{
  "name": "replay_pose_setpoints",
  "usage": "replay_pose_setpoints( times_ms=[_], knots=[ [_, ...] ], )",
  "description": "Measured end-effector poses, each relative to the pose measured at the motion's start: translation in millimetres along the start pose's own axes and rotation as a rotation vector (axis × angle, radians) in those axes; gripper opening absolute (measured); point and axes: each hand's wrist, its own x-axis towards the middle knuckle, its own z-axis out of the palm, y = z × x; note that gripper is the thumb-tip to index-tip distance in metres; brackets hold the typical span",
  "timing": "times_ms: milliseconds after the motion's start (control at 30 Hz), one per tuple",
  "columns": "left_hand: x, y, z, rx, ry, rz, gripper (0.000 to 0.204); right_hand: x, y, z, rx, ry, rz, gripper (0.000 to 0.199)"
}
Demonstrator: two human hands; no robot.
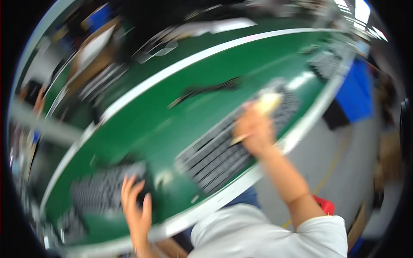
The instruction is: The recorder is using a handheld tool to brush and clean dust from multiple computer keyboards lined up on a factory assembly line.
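A dark keyboard (pixel 215 159) lies slantwise on the green work surface in front of me. Over it is my right hand (pixel 256 129), closed round a pale yellow brush-like tool (pixel 270 103); blur hides its exact shape, and a thin tip pokes out below the fist. Farther left, my left hand (pixel 137 208) has its fingers spread at the right end of a second dark keyboard (pixel 103 187). Whether the fingertips touch that keyboard I cannot tell. A dark bundled cable (pixel 206 90) rests beyond the middle keyboard.
Pale rails edge the green conveyor-like surface (pixel 150 129). Another keyboard (pixel 325 64) lies at the far right, and a dark piece (pixel 72 225) at the near left. A blue bin (pixel 355 92) stands beside the right rail. Across the far rail is a cardboard box (pixel 92 51).
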Motion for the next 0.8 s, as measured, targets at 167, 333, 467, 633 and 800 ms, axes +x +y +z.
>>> replay_pose_setpoints(
  times_ms=[167,333,467,633,800],
  knots=[
    [-12,-83,-41,0.298,0.191,-0.058,0.040,-8,-79,-34,0.052,-0.364,-0.204,0.014],
    [-20,-155,-83,0.555,0.287,-0.210,0.042,-50,-65,20,-0.266,-0.056,-0.336,0.018],
    [28,-203,-108,0.527,0.339,-0.043,0.039,-64,-48,41,-0.316,-0.188,-0.256,0.027],
    [59,-205,-113,0.558,0.134,-0.155,0.034,-72,-5,70,-0.170,-0.612,-0.095,0.038],
    [31,-181,-93,0.515,0.149,-0.192,0.032,-71,42,118,0.017,-0.754,0.120,0.052]
  ],
)
